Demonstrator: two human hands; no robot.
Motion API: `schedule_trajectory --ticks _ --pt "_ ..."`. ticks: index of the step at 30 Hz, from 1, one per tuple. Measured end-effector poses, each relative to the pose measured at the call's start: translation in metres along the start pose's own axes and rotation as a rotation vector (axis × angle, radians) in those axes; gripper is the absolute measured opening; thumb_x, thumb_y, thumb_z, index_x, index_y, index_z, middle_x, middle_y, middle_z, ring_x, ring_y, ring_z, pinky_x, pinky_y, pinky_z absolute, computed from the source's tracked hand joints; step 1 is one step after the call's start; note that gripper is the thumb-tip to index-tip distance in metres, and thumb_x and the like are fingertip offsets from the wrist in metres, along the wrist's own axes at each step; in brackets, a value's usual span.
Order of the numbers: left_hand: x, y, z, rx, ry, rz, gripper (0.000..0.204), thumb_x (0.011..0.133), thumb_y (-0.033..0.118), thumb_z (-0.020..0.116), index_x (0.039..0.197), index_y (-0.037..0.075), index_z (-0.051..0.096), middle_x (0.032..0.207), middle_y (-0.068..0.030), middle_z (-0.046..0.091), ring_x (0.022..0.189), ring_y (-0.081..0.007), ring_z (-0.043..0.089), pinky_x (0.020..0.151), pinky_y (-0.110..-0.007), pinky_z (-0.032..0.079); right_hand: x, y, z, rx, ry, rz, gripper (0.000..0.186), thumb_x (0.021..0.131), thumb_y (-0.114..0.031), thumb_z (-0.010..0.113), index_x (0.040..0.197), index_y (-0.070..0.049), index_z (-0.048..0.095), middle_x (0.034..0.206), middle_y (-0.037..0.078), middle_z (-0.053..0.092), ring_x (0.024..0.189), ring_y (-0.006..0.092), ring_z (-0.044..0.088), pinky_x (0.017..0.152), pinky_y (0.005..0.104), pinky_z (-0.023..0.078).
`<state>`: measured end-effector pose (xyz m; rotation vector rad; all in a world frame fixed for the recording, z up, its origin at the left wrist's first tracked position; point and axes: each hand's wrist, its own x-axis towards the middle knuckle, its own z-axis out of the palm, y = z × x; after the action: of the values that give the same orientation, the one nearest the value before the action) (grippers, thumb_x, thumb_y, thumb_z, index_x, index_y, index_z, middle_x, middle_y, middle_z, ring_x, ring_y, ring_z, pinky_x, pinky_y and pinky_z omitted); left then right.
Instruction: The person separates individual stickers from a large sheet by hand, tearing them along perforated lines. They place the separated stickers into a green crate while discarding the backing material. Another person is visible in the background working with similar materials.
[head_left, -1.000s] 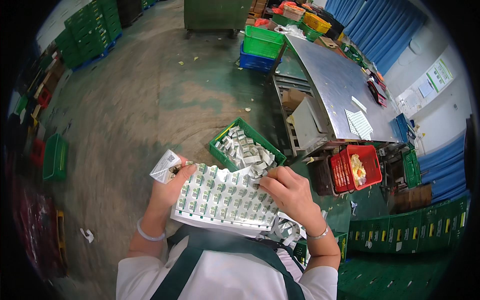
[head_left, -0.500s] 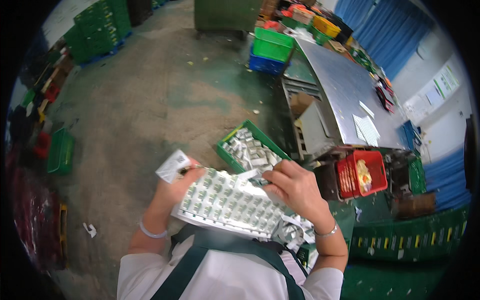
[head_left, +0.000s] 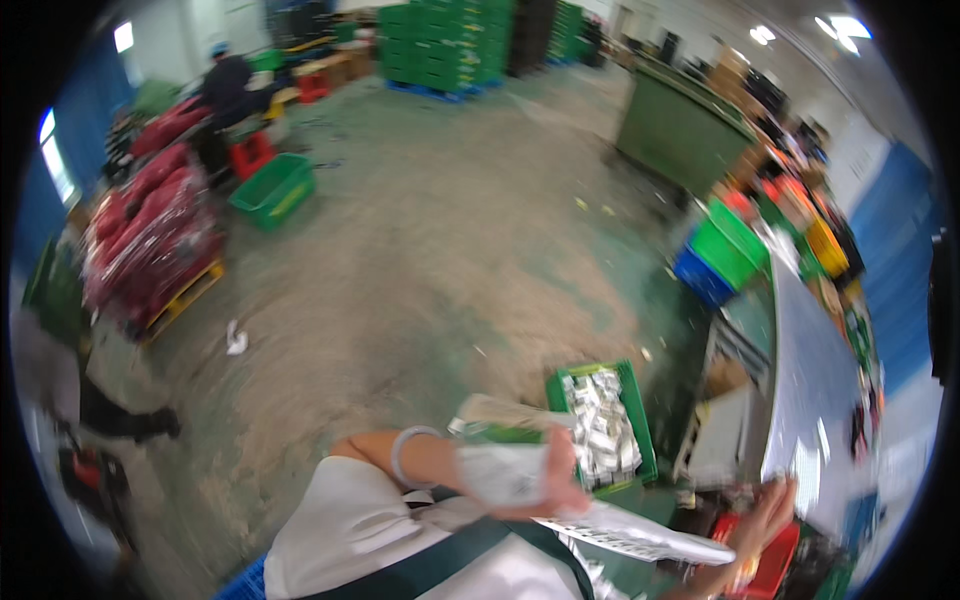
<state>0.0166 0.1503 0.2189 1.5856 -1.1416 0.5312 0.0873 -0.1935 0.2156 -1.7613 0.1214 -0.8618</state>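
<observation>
My left hand, blurred by motion, is closed in front of my body. A stack of white label sheets reaches from it toward the right, tilted so that mostly its edge shows. Against the same hand is a smeared whitish piece, whose kind I cannot make out. My right hand, also blurred, has its fingers stretched out beside the far end of the sheets; whether it touches them is unclear. Ahead of the hands, a green crate on the floor holds many small white packets.
To the right stands a metal table, with a red basket near my right hand. Green and blue crates are stacked beyond. On the left are a wrapped red load, a green crate and a seated person.
My view has swung left and up, so the room lies farther right in it. My right hand has left the middle of the sheets and is out at their far end. The sheets have tilted.
</observation>
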Motion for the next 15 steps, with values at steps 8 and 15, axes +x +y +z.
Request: schedule_trajectory --ticks 8,15 --pt "0.057 0.004 0.026 -0.265 0.007 0.48 0.01 0.081 0.014 0.062 0.084 0.006 0.06 0.076 -0.0107 0.062 0.061 -0.0167 0.056 0.064 -0.029 0.05 0.002 0.0 0.005 0.079 -0.51 0.072 0.023 0.094 -0.017 0.046 0.075 -0.005 0.047 0.057 -0.003 0.043 0.051 0.0033 0.036 0.046 0.0194 0.028" --pt "0.015 -0.075 0.049 -0.986 0.468 -0.725 0.066 0.095 0.046 0.029 0.14 -0.001 0.019 0.135 -0.0221 0.038 0.124 -0.0295 0.04 0.105 -0.039 0.029 -0.029 0.008 0.016 0.038 -0.777 0.158 0.023 0.094 -0.016 0.045 0.075 -0.002 0.047 0.059 -0.001 0.047 0.054 0.0063 0.041 0.048 0.0224 0.034"
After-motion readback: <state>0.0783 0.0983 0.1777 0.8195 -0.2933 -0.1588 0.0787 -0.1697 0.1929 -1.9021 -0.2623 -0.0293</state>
